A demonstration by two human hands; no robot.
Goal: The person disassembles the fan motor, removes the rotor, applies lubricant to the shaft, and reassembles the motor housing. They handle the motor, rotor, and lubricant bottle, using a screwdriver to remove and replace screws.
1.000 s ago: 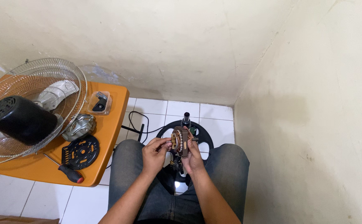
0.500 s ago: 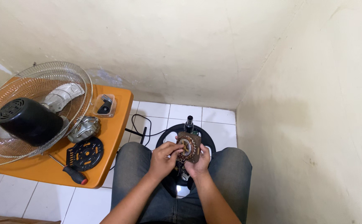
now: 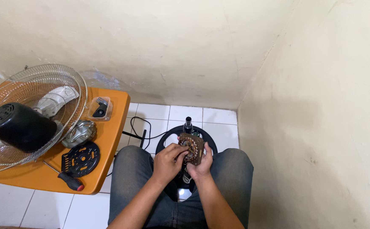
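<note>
Over my lap I hold a brown fan motor stator (image 3: pixel 192 147) with copper windings. My right hand (image 3: pixel 202 165) cups it from below and behind. My left hand (image 3: pixel 168 162) grips its left side, with fingers resting on the front face. Below my hands, between my knees, stands a round black fan base (image 3: pixel 206 140) with a short upright post (image 3: pixel 188 125).
An orange table (image 3: pixel 108 140) at the left carries a wire fan guard (image 3: pixel 62 85), a black motor cover (image 3: pixel 17 127), a metal housing (image 3: pixel 79 132), a black perforated disc (image 3: pixel 81 159), a red-handled screwdriver (image 3: pixel 68 180) and a small clear tray (image 3: pixel 100 108). A black cable (image 3: pixel 144 127) lies on white tiles. A wall stands close on the right.
The stator has turned in my hands, now showing more of its flat side, and my left fingers have shifted across its face. The view has drifted slightly.
</note>
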